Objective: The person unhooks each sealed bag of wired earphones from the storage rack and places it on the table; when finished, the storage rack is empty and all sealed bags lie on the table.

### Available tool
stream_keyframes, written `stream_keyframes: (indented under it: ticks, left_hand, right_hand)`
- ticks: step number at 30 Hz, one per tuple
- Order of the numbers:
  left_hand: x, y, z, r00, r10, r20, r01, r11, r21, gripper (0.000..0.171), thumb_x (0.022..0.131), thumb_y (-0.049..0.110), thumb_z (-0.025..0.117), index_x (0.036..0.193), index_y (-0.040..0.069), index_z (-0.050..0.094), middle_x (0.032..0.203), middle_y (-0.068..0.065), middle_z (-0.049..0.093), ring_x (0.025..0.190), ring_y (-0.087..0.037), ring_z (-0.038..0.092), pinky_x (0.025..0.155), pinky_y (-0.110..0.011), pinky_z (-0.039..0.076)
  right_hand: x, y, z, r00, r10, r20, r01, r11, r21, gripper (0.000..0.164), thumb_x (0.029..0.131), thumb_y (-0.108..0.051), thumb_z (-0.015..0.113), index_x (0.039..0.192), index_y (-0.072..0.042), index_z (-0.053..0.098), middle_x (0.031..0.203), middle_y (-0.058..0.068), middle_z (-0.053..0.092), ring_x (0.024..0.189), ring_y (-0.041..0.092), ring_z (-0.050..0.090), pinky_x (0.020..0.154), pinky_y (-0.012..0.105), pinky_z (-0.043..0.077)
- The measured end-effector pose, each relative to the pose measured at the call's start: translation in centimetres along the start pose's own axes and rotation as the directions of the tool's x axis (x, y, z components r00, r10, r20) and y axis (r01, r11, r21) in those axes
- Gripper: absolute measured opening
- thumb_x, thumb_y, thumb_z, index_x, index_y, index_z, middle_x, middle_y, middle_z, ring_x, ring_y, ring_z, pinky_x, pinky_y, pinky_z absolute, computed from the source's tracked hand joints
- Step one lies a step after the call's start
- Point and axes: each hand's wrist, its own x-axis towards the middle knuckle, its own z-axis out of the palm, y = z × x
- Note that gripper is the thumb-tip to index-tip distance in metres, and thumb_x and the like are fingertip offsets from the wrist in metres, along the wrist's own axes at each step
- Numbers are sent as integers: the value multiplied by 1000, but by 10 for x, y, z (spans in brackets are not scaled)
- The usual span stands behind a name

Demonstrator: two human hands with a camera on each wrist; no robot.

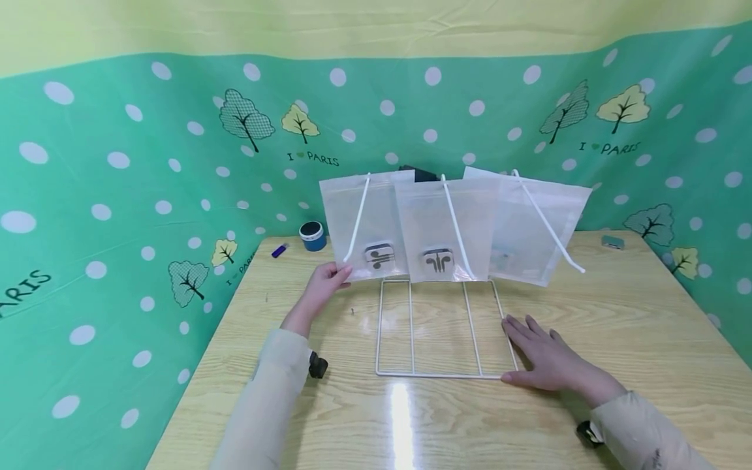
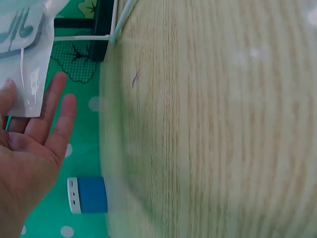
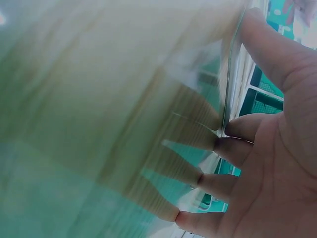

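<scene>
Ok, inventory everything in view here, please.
Plastic bags: 3, translucent, on hooks
Hooks: 3, white, one per bag
Earphone sets: 2, dark, left and middle bags
Faint item: 1, teal, right bag
Wire rack: 1, white, on table
Cylinder: 1, blue, far left
Stick: 1, purple-blue, beside cylinder
Small box: 1, teal, far right
Object: 1, black, behind bags
Table: 1, light wood, under rack
Cloth: 1, green and yellow, behind table
Wrist cameras: 2, black, wrists
Sleeves: 2, pale, arms
Left hand: 1, pinching left bag's corner
Right hand: 1, at rack's right edge
</scene>
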Motion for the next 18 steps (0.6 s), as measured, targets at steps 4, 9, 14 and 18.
stream_keyframes:
  ticks: [4, 9, 14, 18]
  left_hand:
    - [-9, 1, 2, 1000, 26, 12, -26, 999, -43, 34, 100, 13, 55, 121, -14, 56, 114, -26, 64, 93, -19, 66, 91, -52, 50]
    - [-27, 8, 6, 1000, 10, 9, -9, 997, -82, 33, 100, 10, 55, 121, -15, 56, 107, -19, 67, 84, -13, 67, 87, -50, 53]
    - [-43, 9, 9, 1000, 2, 27, 0, 994, -110, 35, 100, 13, 55, 123, -13, 56, 110, -20, 67, 86, -15, 68, 85, -46, 55]
    - [-54, 5, 9, 999, 6, 40, -1, 993, -115, 37, 100, 16, 55, 126, -10, 56, 116, -21, 65, 91, -21, 69, 83, -42, 56]
  right_hand:
    - [-1, 0, 0, 1000, -7, -2, 7, 1000, -3, 101, 80, -65, 66, 148, 3, 35, 153, 24, 31, 136, 56, 23, 95, 80, 22]
    - [-1, 0, 1, 1000, -19, -8, 19, 1000, -5, 100, 81, -65, 65, 148, 3, 35, 153, 24, 32, 136, 56, 23, 94, 80, 22]
    - [-2, 1, 1, 1000, -23, -12, 23, 1000, 0, 100, 81, -64, 65, 148, 4, 35, 153, 24, 31, 136, 56, 23, 94, 80, 22]
    - [-2, 1, 0, 1000, -22, -12, 22, 1000, -2, 100, 81, -65, 65, 148, 4, 35, 153, 24, 31, 136, 56, 23, 94, 80, 21]
